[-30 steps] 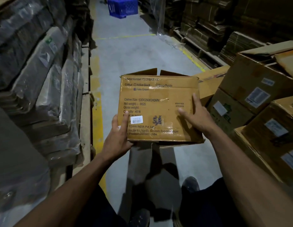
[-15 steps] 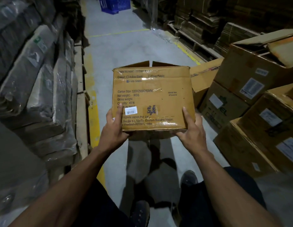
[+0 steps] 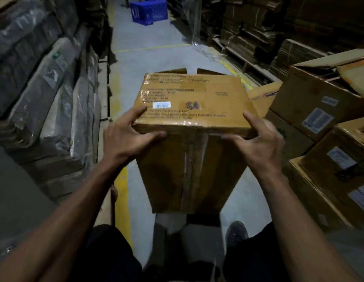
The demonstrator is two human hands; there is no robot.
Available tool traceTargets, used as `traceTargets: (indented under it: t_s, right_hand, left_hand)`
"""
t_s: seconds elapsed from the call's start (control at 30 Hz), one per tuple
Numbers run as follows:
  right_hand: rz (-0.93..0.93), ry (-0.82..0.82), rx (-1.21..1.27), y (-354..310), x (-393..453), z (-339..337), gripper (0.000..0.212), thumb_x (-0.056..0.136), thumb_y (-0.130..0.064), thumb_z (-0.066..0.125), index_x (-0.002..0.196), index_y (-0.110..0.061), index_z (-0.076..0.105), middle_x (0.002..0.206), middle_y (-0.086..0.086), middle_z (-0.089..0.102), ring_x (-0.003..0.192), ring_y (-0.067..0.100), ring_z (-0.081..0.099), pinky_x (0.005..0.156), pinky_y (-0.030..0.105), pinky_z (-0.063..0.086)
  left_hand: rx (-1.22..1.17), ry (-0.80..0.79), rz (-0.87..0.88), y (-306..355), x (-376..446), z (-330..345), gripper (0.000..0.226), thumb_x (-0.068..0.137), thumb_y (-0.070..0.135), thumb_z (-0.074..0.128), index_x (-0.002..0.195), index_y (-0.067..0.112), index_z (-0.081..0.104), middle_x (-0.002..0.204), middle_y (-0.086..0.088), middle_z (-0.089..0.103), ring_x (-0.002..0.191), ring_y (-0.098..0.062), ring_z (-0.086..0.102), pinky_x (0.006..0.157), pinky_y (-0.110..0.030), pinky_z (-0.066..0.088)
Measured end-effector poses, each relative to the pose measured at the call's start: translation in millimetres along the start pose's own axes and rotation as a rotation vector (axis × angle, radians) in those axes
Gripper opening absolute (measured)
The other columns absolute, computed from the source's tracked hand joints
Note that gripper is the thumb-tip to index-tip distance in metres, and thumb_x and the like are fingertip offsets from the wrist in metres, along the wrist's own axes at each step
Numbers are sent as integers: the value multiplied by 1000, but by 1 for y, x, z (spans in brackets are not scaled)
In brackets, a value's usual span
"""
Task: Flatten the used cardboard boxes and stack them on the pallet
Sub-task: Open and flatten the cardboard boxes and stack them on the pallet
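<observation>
I hold a brown cardboard box (image 3: 194, 102) in the air in front of me, above the grey floor. Its printed, taped face points up and its taped seam side faces me. My left hand (image 3: 127, 134) grips the near left corner, thumb on the seam side and fingers over the printed face. At the near right corner my right hand (image 3: 256, 139) grips the same edge. Two flaps stand open at the box's far end. No pallet for the flattened boxes can be made out.
Several used cardboard boxes (image 3: 323, 110) with white labels are piled at my right. Plastic-wrapped bundles (image 3: 44, 88) lean on a low platform along the left. Flat cardboard stacks (image 3: 248, 33) line the far right. A blue crate (image 3: 148, 11) stands down the aisle.
The box has tipped toward me: the printed face now lies on top and the seam side shows. Both hands have shifted from the lower edge to grip the near corners.
</observation>
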State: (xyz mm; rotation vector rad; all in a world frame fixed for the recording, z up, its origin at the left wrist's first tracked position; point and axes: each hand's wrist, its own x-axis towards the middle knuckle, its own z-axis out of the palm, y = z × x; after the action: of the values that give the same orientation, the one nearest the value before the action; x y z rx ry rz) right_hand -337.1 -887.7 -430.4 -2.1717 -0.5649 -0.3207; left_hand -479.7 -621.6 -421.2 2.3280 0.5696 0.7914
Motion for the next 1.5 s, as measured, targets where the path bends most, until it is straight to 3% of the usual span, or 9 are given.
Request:
traceTargets:
  t_s: [0.13, 0.27, 0.43, 0.53, 0.77, 0.97, 1.13, 1.33, 1.5]
  right_hand:
    - [31, 8, -21, -22, 13, -10, 80, 68, -60, 80, 138, -28, 57, 129, 8, 62, 115, 25, 57, 91, 38, 44]
    - [110, -81, -53, -13, 12, 6, 77, 73, -62, 77, 138, -29, 52, 133, 8, 59, 121, 30, 54, 98, 43, 41]
    - [233, -82, 35, 5, -3, 41, 85, 82, -58, 73, 151, -38, 28, 151, 7, 44, 134, 33, 45, 104, 47, 37]
    - [367, -7, 192, 14, -18, 52, 102, 81, -55, 75, 157, -41, 8, 160, 6, 34, 141, 35, 37, 113, 51, 30]
    - [589, -71, 384, 56, -53, 69, 70, 76, -61, 74, 130, -32, 39, 127, -5, 55, 121, 22, 55, 102, 46, 49]
    - [829, -305, 343, 92, -106, 91, 88, 78, -48, 81, 147, -24, 31, 137, 4, 52, 125, 28, 52, 105, 50, 45]
    - [829, -318, 278, 101, -101, 103, 90, 77, -41, 85, 146, -21, 31, 137, 5, 51, 127, 30, 51, 105, 49, 44]
    - [733, -249, 94, 98, -75, 119, 86, 71, -66, 77, 135, -25, 38, 132, 3, 54, 122, 28, 52, 100, 55, 49]
    - [727, -347, 192, 111, -59, 140, 78, 87, -37, 77, 149, -25, 32, 141, 4, 52, 128, 28, 51, 106, 48, 45]
  left_hand:
    - [81, -37, -57, 12, 13, -16, 97, 53, 84, 58, 137, 35, 57, 126, -2, 67, 108, -20, 63, 95, -36, 52]
    - [114, -147, -135, -5, 11, 3, 92, 59, 85, 62, 135, 34, 56, 129, -3, 65, 115, -27, 62, 95, -42, 51]
    - [-69, 14, -280, -24, -3, 34, 86, 72, 62, 78, 141, 28, 39, 131, -6, 62, 118, -30, 59, 98, -43, 48]
    - [-233, 52, -345, -27, -19, 54, 89, 76, 56, 78, 146, 25, 34, 126, 8, 57, 116, -18, 56, 100, -34, 43]
    - [-372, -61, -589, -53, -78, 99, 91, 68, 66, 73, 141, 20, 44, 131, -2, 59, 118, -22, 57, 102, -46, 49]
    - [-380, -273, -895, -103, -145, 124, 132, 32, 90, 74, 139, 18, 46, 128, -4, 62, 117, -28, 60, 101, -52, 51]
    - [-373, -231, -885, -104, -130, 127, 117, 39, 90, 71, 129, 17, 56, 120, -3, 67, 109, -26, 64, 98, -50, 53]
    - [-28, -114, -863, -99, -91, 123, 81, 69, 82, 63, 108, 11, 65, 106, -9, 69, 102, -35, 64, 84, -40, 51]
    - [-99, -241, -815, -128, -73, 138, 71, 68, 70, 70, 112, 15, 62, 111, -8, 70, 105, -32, 65, 91, -44, 53]
